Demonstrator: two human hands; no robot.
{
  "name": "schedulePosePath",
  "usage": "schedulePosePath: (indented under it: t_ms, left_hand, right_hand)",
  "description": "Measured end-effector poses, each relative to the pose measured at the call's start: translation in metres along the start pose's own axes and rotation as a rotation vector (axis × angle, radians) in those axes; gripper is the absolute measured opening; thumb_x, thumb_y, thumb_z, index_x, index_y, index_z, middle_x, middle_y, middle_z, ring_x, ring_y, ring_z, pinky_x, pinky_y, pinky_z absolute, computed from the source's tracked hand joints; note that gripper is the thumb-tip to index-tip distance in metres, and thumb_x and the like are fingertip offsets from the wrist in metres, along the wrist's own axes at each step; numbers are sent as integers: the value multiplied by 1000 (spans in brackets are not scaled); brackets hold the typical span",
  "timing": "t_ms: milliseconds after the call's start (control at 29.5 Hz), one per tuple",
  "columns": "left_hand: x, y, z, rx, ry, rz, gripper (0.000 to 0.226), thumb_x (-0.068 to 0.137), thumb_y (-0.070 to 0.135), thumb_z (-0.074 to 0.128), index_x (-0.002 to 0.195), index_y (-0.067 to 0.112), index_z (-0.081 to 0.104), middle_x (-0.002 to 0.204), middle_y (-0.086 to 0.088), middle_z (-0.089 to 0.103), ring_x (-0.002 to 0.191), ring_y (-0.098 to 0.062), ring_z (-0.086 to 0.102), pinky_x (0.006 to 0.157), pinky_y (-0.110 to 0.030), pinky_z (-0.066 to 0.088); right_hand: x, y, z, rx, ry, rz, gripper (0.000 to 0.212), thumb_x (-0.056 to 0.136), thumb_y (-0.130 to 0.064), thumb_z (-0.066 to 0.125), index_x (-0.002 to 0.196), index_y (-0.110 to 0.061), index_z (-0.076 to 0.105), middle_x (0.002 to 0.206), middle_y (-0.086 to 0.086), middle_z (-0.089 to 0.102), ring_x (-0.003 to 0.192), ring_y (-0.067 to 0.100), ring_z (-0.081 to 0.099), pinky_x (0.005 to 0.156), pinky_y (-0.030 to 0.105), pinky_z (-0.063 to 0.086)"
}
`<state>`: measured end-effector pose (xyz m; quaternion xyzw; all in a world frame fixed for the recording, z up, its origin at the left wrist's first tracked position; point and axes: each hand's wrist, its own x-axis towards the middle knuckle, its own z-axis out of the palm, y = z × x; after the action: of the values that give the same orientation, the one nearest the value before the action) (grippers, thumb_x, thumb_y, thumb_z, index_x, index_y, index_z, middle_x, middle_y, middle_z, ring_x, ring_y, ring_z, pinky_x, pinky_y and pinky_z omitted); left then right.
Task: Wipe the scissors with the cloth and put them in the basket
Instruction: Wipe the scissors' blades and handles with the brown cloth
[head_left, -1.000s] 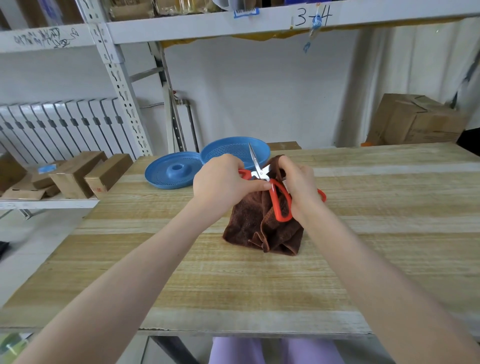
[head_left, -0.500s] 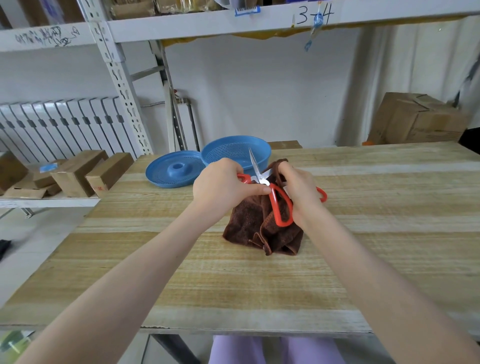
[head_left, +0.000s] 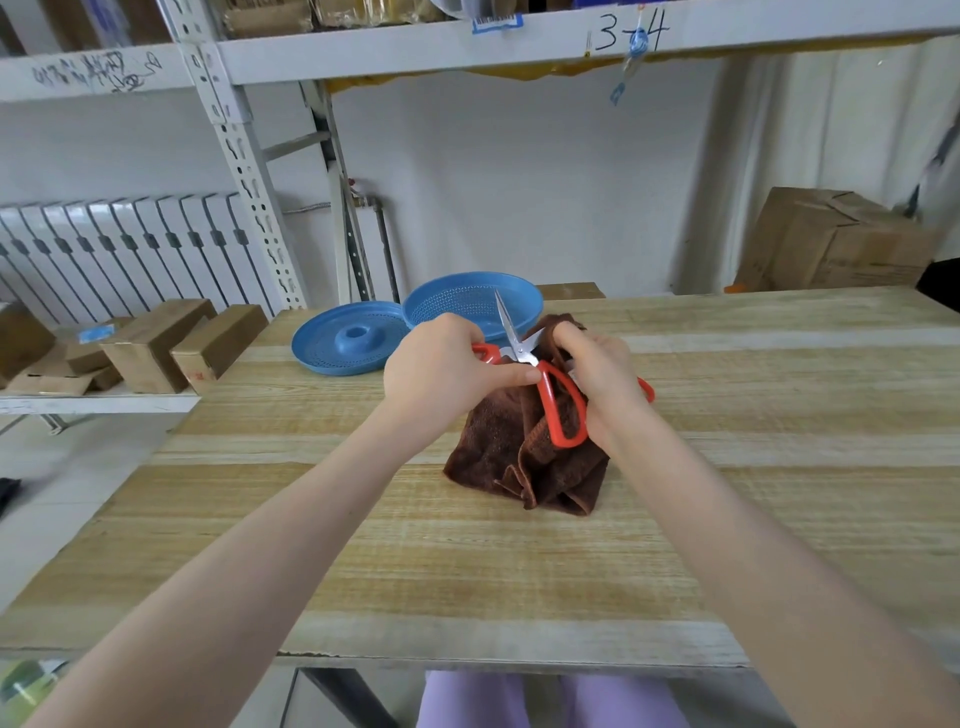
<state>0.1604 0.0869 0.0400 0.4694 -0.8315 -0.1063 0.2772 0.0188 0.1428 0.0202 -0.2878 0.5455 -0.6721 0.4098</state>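
Left hand (head_left: 441, 364) curls round the open scissors' (head_left: 521, 355) red handle, steadying them above the table (head_left: 467, 571); right hand (head_left: 602, 374) pinches cloth (head_left: 498, 441) over one blade to wipe. Basket (head_left: 467, 306) sits at twelve o'clock.

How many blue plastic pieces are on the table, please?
2: a mesh basket at the table's far edge, and a flat round piece with a raised hub left of it.
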Motion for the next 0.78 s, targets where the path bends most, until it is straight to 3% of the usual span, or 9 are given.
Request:
schedulePosePath:
  t_ms: [170, 373, 645, 781]
  left_hand:
    - [1, 2, -2, 27, -12, -1, 71, 52, 79, 67, 55, 17, 35, 48, 6, 27, 48, -15, 31, 48, -30, 24]
    - [0, -1, -5, 48, -19, -13, 71, 53, 76, 71, 53, 18, 30, 46, 7, 26, 46, -14, 30, 46, -28, 21]
    - [1, -3, -6, 40, -33, -34, 69, 53, 76, 71, 54, 17, 34, 47, 7, 30, 46, -14, 33, 48, -29, 26]
    - [1, -2, -6, 43, -25, -17, 70, 55, 75, 70, 53, 18, 30, 47, 7, 27, 46, -14, 31, 47, -28, 23]
  right_hand:
    - [1, 1, 1, -9, 38, 15, 29, 82, -19, 65, 54, -17, 69, 55, 3, 67, 46, 14, 62, 45, 22, 49]
    - [4, -2, 0, -14, -120, 73, 14, 88, -5, 59, 79, -4, 71, 57, 7, 67, 47, 15, 64, 45, 22, 50]
    - [5, 6, -1, -76, -61, 5, 26, 86, -13, 69, 61, -14, 73, 56, 7, 69, 47, 15, 65, 44, 21, 49]
    - [8, 2, 0, 63, -117, 73, 12, 91, -5, 61, 88, -2, 72, 64, 10, 72, 52, 16, 68, 47, 22, 51]
